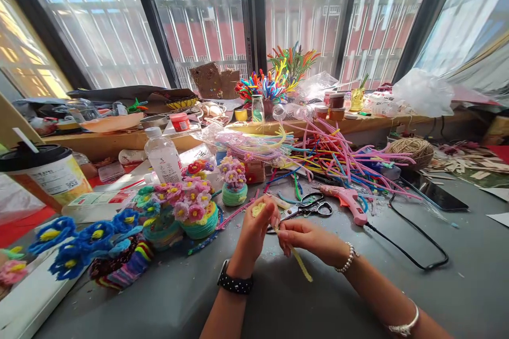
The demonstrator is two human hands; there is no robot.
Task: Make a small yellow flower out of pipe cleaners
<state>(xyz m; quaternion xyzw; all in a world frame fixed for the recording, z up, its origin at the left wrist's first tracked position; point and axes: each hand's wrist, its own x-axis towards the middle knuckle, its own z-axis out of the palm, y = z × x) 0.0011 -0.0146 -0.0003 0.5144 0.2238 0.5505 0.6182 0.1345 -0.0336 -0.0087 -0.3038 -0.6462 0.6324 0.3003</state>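
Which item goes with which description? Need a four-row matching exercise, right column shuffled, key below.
1. fuzzy yellow stem
2. glue gun
3. scissors
4. twine ball

A. black-handled
B. tan, wound up
C. held between left hand and right hand
D. pink

Pairs: 1-C, 2-D, 3-A, 4-B

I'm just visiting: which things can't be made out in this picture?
All in the head view:
Underside of the yellow coil: hidden by the left hand.
Whether the yellow strip joins that coil: the left hand and right hand cover the stretch between.
Part of the scissors blades: behind the hands.
Drink cup label: print too small and blurred.
Left forearm, right forearm: cut off by the bottom edge.
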